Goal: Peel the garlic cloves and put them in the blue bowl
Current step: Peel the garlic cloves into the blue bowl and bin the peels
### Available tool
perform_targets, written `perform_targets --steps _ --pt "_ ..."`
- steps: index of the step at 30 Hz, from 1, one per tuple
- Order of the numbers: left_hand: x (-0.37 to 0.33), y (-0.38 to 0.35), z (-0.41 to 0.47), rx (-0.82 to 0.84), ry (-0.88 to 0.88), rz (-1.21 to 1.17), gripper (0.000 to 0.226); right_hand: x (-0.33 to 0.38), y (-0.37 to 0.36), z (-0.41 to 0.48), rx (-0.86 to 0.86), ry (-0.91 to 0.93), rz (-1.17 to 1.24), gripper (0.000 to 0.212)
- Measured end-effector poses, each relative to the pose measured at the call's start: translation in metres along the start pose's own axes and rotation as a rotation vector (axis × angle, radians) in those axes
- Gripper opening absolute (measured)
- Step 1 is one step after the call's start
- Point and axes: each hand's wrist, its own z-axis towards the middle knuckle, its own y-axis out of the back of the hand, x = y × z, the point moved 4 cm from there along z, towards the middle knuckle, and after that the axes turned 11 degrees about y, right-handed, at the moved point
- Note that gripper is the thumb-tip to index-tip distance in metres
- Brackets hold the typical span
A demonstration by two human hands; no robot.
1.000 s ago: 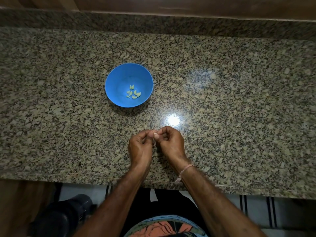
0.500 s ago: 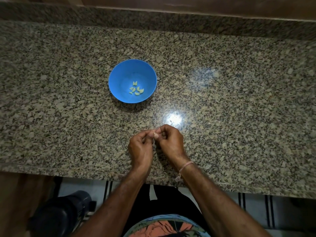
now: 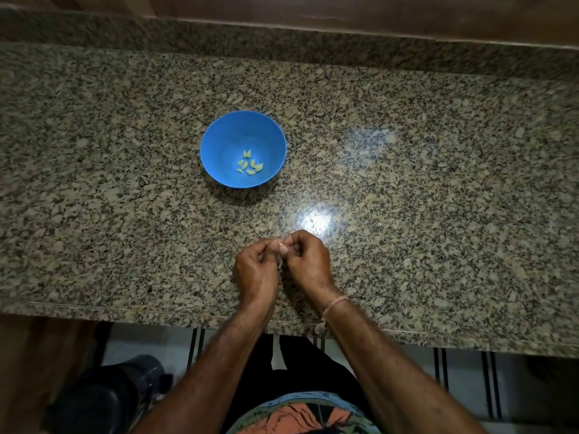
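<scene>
Down near the front edge of the speckled granite countertop (image 3: 407, 183), both hands meet with fingers curled. The left hand (image 3: 257, 270) and the right hand (image 3: 308, 261) together pinch a small pale garlic clove (image 3: 281, 245) at their fingertips, most of it hidden. Farther off to the left stands the round blue plastic bowl (image 3: 219, 136), well apart from the hands, with several peeled yellowish cloves (image 3: 249, 166) at its bottom. A thin pink thread bracelet (image 3: 336, 303) circles the right wrist.
</scene>
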Motion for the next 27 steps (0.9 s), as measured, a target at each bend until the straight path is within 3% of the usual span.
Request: perform_targets --steps 8,14,27 --pt "-0.005 0.013 0.002 0.074 -0.033 0.003 0.016 0.004 -0.003 -0.003 0.01 -0.026 0.052 0.009" --pt "0.001 0.016 0.008 0.068 -0.024 0.054 0.013 0.008 -0.009 -0.009 0.003 -0.025 -0.036 0.007" --pt "-0.002 0.031 0.015 0.09 -0.007 0.101 0.012 0.012 -0.034 -0.023 -0.197 -0.027 -0.04 0.006"
